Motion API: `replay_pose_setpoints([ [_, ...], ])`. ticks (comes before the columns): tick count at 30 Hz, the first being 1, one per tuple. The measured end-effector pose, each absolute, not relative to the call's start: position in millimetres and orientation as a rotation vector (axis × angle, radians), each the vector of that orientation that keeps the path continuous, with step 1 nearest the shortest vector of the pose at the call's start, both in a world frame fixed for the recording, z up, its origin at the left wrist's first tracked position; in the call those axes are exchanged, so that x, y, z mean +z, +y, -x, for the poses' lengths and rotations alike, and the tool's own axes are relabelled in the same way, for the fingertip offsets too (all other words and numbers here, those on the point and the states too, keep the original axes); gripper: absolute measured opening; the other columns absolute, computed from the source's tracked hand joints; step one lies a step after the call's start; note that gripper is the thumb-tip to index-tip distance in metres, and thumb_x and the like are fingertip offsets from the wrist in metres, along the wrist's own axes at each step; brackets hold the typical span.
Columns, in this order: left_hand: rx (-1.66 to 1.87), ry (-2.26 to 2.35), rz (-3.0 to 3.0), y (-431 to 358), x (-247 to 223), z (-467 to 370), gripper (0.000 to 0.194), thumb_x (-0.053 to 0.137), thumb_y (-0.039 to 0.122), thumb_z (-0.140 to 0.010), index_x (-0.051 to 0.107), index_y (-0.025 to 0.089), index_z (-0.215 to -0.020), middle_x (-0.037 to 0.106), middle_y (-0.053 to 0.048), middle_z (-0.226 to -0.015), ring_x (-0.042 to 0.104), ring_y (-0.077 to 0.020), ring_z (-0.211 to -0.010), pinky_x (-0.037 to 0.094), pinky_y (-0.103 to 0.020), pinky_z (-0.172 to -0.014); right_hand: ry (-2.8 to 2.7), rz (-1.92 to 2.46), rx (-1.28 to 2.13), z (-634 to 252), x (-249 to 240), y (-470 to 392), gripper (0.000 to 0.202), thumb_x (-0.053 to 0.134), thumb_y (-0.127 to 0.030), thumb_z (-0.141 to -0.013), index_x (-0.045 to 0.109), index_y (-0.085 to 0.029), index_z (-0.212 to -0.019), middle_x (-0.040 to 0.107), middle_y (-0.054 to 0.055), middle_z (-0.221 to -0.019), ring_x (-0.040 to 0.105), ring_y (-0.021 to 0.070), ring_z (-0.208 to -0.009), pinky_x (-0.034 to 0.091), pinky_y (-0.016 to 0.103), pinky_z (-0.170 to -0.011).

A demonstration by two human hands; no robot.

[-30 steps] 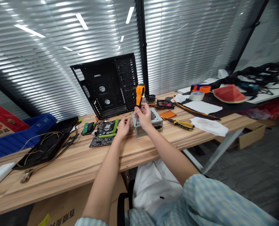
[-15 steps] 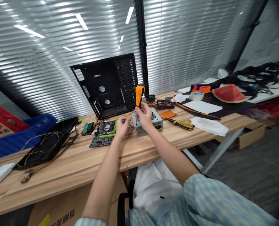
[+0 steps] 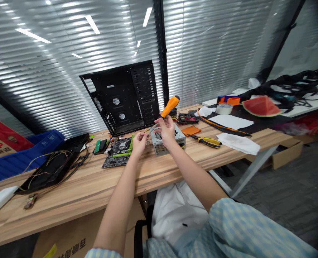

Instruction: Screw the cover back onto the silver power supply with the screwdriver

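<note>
1. The right hand (image 3: 167, 129) grips a tilted orange screwdriver (image 3: 171, 106) over a perforated metal box (image 3: 160, 149); the left hand (image 3: 139, 144), fingers curled, is near its tip, whether pinching anything I cannot tell.
2. Box and motherboard (image 3: 116, 162) sit on the wood-grain worktop (image 3: 159, 173).
3. Behind: black case (image 3: 126, 89), slatted blinds (image 3: 202, 53).

Only one view: head-worn, from above lap (image 3: 172, 211), facing forward and down across bench (image 3: 81, 186) to blinds (image 3: 54, 89); lap and forearms (image 3: 124, 190) closest, left hand (image 3: 139, 144) and right hand (image 3: 167, 134) farther out near mid-frame, blinds behind; wide framing takes in floor (image 3: 282, 190) at right
</note>
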State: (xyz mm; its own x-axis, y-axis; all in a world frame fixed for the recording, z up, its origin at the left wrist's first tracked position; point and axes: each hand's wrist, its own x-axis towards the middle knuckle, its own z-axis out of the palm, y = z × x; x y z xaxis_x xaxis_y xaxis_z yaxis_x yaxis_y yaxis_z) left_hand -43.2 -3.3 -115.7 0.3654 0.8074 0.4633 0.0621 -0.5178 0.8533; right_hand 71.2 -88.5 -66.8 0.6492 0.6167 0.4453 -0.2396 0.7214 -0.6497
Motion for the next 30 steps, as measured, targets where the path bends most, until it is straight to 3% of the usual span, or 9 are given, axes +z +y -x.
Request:
replay_pose_setpoints([
  [5, 1.218, 0.707, -2.009, -10, -115, 46, 0.014, 0.053, 0.031, -0.089, 0.056, 0.019, -0.085, 0.064, -0.003, -0.08, 0.061, -0.0143, -0.074, 0.047, -0.025, -0.069, -0.692, 0.553, 0.499, -71, -66, -88, 0.069, 0.076, -0.061, -0.067, 0.054, -0.027, -0.123, 0.067, 0.003, -0.094, 0.063, 0.0134, -0.07, 0.048, 0.019, -0.045],
  [8, 1.199, 0.685, -2.106, -12, -116, 47, 0.013, 0.053, 0.031, -0.091, 0.058, 0.019, -0.089, 0.065, -0.003, -0.085, 0.06, -0.0152, -0.075, 0.046, -0.025, -0.069, -0.698, 0.587, 0.468, -71, -67, -87, 0.068, 0.075, -0.061, -0.067, 0.055, -0.027, -0.122, 0.064, 0.003, -0.091, 0.062, 0.0139, -0.073, 0.049, 0.019, -0.046],
  [15, 1.177, 0.72, -2.628, -12, -114, 54, 0.015, 0.047, 0.028, -0.097, 0.059, 0.02, -0.096, 0.065, -0.008, -0.098, 0.059, -0.0224, -0.098, 0.043, -0.034, -0.09, -0.715, 0.64, 0.396, -72, -69, -86, 0.062, 0.072, -0.062, -0.069, 0.059, -0.025, -0.118, 0.059, 0.001, -0.082, 0.057, 0.014, -0.075, 0.051, 0.02, -0.05],
  [30, 1.103, 0.944, -2.835, -21, -106, 56, 0.017, 0.048, 0.026, -0.098, 0.06, 0.018, -0.106, 0.068, -0.012, -0.11, 0.059, -0.0253, -0.105, 0.039, -0.035, -0.089, -0.745, 0.645, 0.424, -72, -72, -84, 0.059, 0.074, -0.058, -0.069, 0.061, -0.025, -0.116, 0.059, 0.002, -0.084, 0.061, 0.0157, -0.08, 0.053, 0.019, -0.051],
])
